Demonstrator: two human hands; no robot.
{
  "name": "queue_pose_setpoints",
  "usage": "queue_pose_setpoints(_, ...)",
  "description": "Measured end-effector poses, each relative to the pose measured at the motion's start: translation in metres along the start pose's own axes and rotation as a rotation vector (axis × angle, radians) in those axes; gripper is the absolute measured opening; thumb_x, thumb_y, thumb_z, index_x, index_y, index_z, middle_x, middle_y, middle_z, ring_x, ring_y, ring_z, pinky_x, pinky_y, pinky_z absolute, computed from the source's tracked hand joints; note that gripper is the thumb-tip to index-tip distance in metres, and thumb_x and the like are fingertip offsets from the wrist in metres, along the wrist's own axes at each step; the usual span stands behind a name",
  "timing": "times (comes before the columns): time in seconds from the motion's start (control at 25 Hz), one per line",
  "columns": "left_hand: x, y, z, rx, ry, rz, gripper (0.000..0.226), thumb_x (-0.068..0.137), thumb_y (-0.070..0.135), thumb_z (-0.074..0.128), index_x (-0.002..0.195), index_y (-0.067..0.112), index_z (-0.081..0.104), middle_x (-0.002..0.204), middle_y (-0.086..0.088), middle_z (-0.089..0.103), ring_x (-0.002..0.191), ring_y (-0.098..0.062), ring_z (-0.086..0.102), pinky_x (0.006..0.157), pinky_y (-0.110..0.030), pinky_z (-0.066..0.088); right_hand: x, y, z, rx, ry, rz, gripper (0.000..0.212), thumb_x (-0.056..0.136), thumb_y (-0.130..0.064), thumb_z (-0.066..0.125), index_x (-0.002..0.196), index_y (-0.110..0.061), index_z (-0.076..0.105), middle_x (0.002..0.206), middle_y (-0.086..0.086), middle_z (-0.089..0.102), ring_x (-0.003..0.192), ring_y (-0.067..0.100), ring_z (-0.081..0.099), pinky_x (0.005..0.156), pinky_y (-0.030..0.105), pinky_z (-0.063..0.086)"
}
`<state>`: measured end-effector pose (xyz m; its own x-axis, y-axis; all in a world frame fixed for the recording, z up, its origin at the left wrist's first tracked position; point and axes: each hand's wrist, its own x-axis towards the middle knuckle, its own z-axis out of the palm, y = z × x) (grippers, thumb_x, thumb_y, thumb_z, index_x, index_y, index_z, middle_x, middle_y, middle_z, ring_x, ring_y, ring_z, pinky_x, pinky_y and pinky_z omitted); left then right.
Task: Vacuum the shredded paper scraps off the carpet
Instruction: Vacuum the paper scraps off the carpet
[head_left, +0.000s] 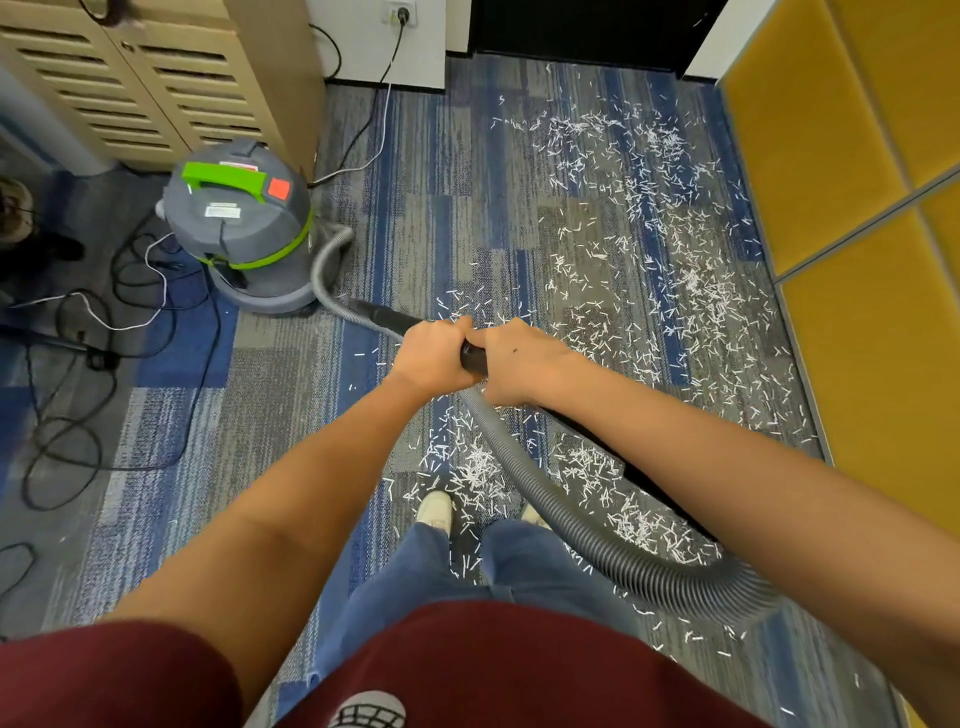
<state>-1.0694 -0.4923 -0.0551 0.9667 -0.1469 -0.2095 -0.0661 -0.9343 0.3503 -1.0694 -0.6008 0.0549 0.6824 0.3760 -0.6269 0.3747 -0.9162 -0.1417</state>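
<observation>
The left hand (431, 358) and the right hand (519, 364) both grip the black tube (384, 317) of the grey hose (597, 540), one just beside the other. The tube runs from far-left to near-right. The paper scraps (649, 208) lie on the carpet (441, 182) mostly ahead and to the right, nearer the right hand. The nozzle is hidden.

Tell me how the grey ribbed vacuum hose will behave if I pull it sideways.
Probably floppy, not stiff: the hose curves in a loose loop down to the carpet. Its ribs would likely drag the paper scraps lying against it.
</observation>
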Motion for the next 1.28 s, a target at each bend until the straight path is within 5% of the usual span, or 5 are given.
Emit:
queue_pose_setpoints(0.76, 0.009, -0.003, 0.006, -0.187, 0.058, -0.058, 0.03, 0.079, 0.023, 0.06, 0.103, 0.004, 0.059, 0.105, -0.016, 0.065, 0.095, -0.039, 0.06, 0.076, -0.039, 0.045, 0.017, 0.0, -0.005, 0.0, 0.003, 0.064, 0.05, 0.082, -0.011, 0.059, 0.131, -0.017, 0.049, 0.095, 0.005, 0.048, 0.079, 0.024, 0.052, 0.071, 0.029, 0.048)
queue_pose_setpoints(1.16, 0.003, 0.052, 0.004, 0.106, -0.046, 0.094, 0.038, 0.082, 0.035, 0.056, 0.107, 0.005, 0.054, 0.094, -0.015, 0.068, 0.092, -0.036, 0.063, 0.076, -0.036, 0.045, -0.027, 0.048, 0.0, 0.06, -0.052, 0.012, 0.05, 0.08, -0.009, 0.06, 0.128, -0.021, 0.051, 0.094, 0.005, 0.051, 0.065, 0.019, 0.052, 0.063, 0.026, 0.044)
queue_pose_setpoints(1.28, -0.01, 0.056, 0.012, 0.096, -0.045, 0.046, 0.036, 0.082, 0.033, 0.056, 0.106, 0.007, 0.056, 0.092, -0.012, 0.068, 0.09, -0.034, 0.064, 0.074, -0.034, 0.045, -0.036, 0.052, 0.008, 0.072, -0.063, -0.026, 0.053, 0.082, -0.008, 0.058, 0.132, -0.02, 0.048, 0.092, 0.006, 0.049, 0.051, 0.01, 0.044, 0.045, 0.022, 0.043)
